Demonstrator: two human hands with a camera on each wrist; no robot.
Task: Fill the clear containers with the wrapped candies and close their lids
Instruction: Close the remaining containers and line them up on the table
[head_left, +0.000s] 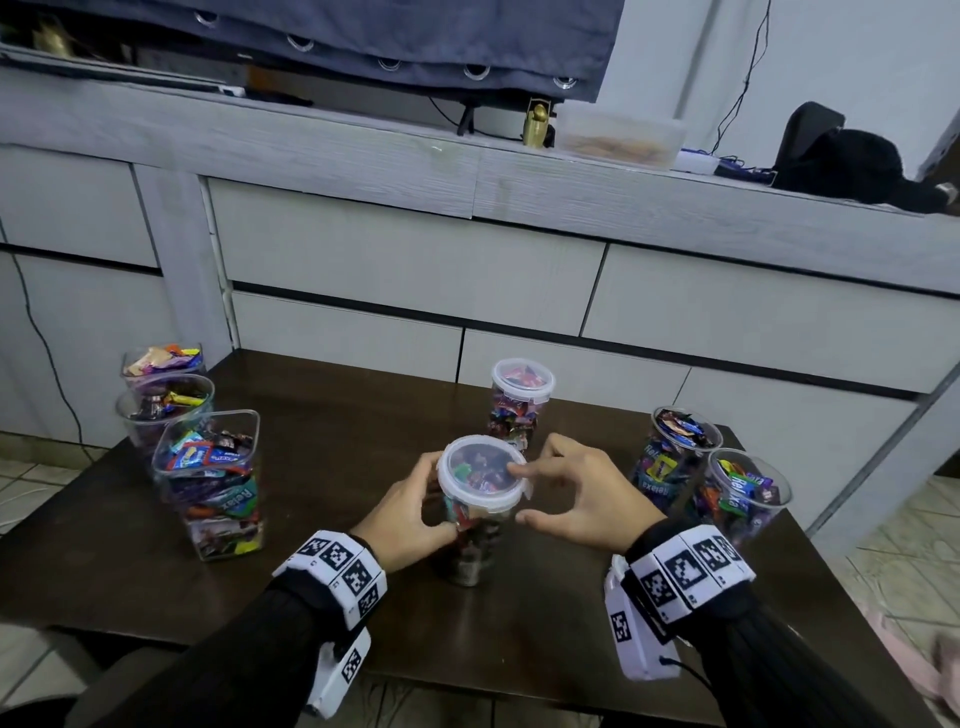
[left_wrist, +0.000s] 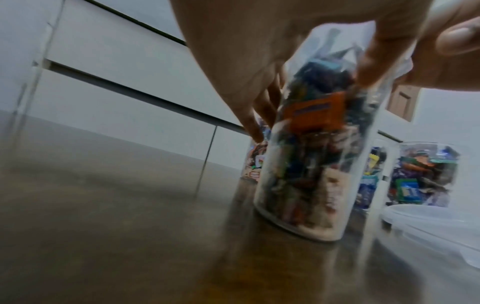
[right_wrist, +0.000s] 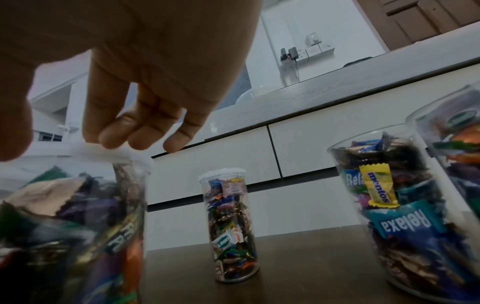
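Note:
A tall clear jar (head_left: 470, 525) packed with wrapped candies stands at the middle of the dark table (head_left: 322, 582). A white-rimmed clear lid (head_left: 480, 475) sits on top of it. My left hand (head_left: 410, 512) grips the jar's body from the left, fingers curled round it, as the left wrist view shows on the jar (left_wrist: 311, 164). My right hand (head_left: 566, 493) is at the lid's right edge, index finger on top and thumb under the rim. In the right wrist view its fingertips (right_wrist: 114, 142) press on the lid's edge (right_wrist: 135, 157).
A second candy jar (head_left: 522, 400) with its lid on stands just behind. Three open candy-filled containers (head_left: 208, 483) cluster at the left, two open round ones (head_left: 675, 457) at the right. A translucent plastic piece (left_wrist: 428, 222) lies near the jar. A white cabinet (head_left: 415, 270) backs the table.

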